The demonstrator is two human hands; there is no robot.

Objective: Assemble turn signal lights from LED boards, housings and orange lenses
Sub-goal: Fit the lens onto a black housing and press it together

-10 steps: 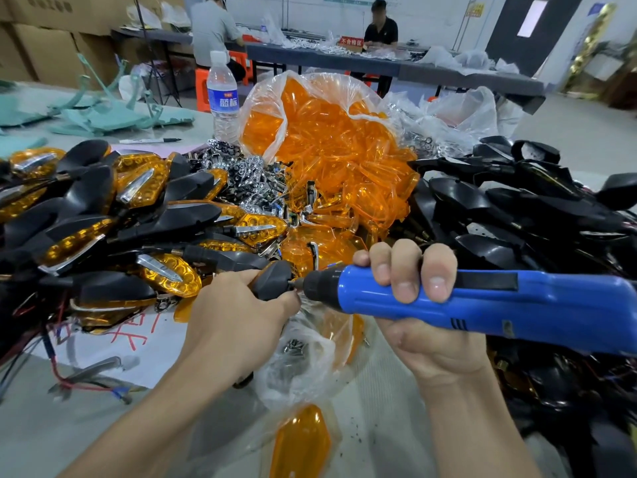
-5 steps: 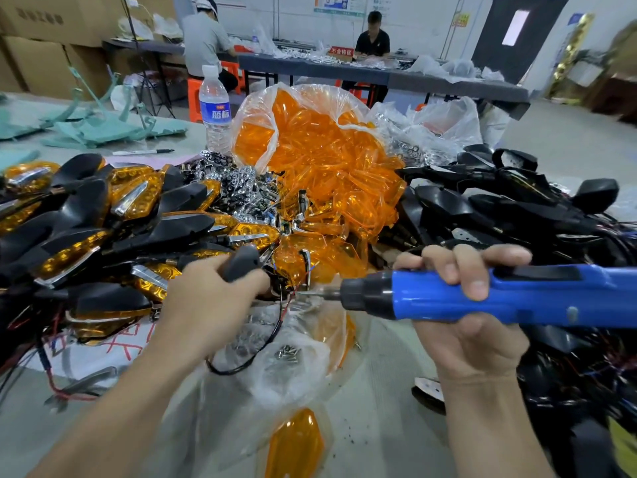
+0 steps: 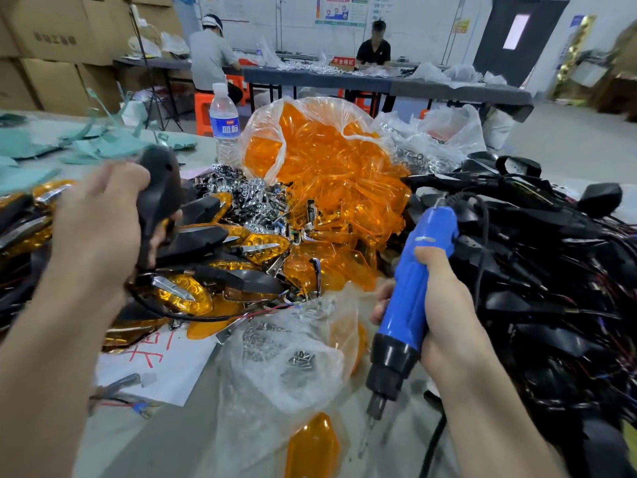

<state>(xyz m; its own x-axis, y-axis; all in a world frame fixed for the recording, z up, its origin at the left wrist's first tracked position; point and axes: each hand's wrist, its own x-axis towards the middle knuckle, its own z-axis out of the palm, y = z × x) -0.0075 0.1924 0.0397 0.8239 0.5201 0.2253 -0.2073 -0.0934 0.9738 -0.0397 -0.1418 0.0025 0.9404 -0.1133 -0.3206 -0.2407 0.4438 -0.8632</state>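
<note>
the left hand (image 3: 98, 232) is curled round a black housing (image 3: 159, 198), held up over the pile of finished lights (image 3: 220, 267) on the left of the table (image 3: 144, 443). the right hand (image 3: 444, 305) grips a blue screwdriver (image 3: 410, 291), bit pointing down at the table. an open bag of orange lenses (image 3: 331, 167) sits behind, a heap of housings (image 3: 537, 257) on the right, and a bag of screws (image 3: 293, 363) between the hands.

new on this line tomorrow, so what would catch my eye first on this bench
The clear bag of orange lenses bulges at mid-table. Next, the blue screwdriver gripped in the right hand, bit pointing down, and the black housing held up in the left hand at left.
</note>
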